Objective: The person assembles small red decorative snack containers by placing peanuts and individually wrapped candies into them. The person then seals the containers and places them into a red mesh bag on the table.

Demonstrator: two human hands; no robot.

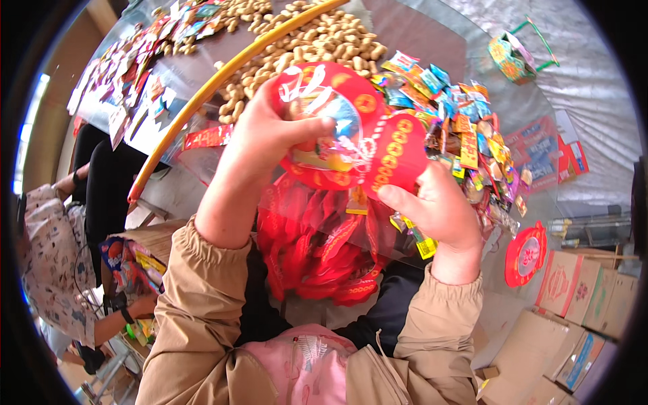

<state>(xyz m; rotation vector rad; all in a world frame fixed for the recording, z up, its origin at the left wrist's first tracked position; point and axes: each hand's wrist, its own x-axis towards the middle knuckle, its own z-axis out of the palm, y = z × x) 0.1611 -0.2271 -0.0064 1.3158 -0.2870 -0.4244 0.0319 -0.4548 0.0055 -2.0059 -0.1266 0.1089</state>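
My left hand (253, 131) grips the round side of a red gift pouch (367, 96), its thumb lying across the clear window. Wrapped sweets show through that window, behind white printed lettering. At the pouch's narrower top flap (400, 147), patterned with gold coins, my right hand (440, 212) pinches the edge between thumb and fingers. The pouch is held above the table's near edge. Below it, a heap of similar red pouches (319, 253) sits in front of my lap, partly seen through a transparent sheet or tabletop.
Peanuts in shells (329, 43) and wrapped sweets (468, 136) lie piled on the table. A yellow-orange rod (202, 93) arches across the left. Small packets (126, 76) spread behind it. Another red pouch (525, 255) and cardboard boxes (531, 349) are right. A person (55, 253) sits left.
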